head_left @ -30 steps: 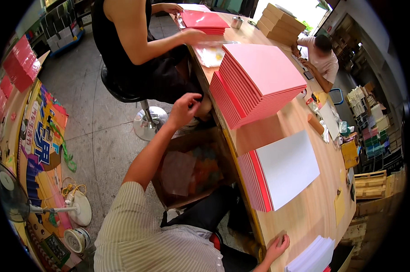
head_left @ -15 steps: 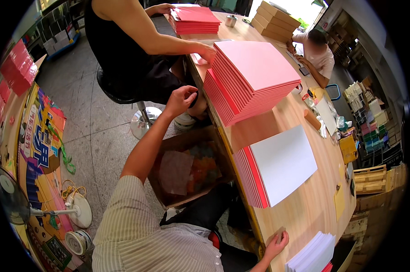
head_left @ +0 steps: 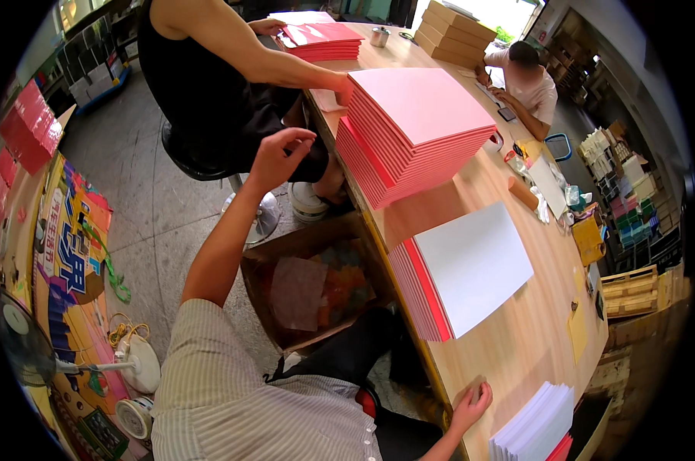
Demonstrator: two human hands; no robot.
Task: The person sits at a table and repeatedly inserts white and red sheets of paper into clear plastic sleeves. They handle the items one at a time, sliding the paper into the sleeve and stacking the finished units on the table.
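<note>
My left hand [head_left: 278, 160] is raised in the air beside the table's left edge, fingers loosely apart and nothing in it. It is nearest to a tall stack of pink sheets or booklets [head_left: 424, 107]. On the table's near end rests my right hand [head_left: 471, 409], fingers half curled and apart, also empty. Just right of it lies a fanned pile of white sheets [head_left: 533, 422] with some red at its lower edge. Between my hands sits a shorter stack [head_left: 474, 269] with a white top and red-and-white layered edges.
A co-worker's hand [head_left: 344, 86] touches the tall stack's far side. Beyond are red booklets [head_left: 321, 48], a metal cup [head_left: 380, 36] and brown boxes [head_left: 455, 31]. Another person [head_left: 528, 84] sits across the table. An open carton [head_left: 251, 296] stands on the floor by my legs.
My left hand has moved left, away from the tall stack, and its fingers have spread from a closer curl. My right hand stays on the table. The whole view has shifted slightly.
</note>
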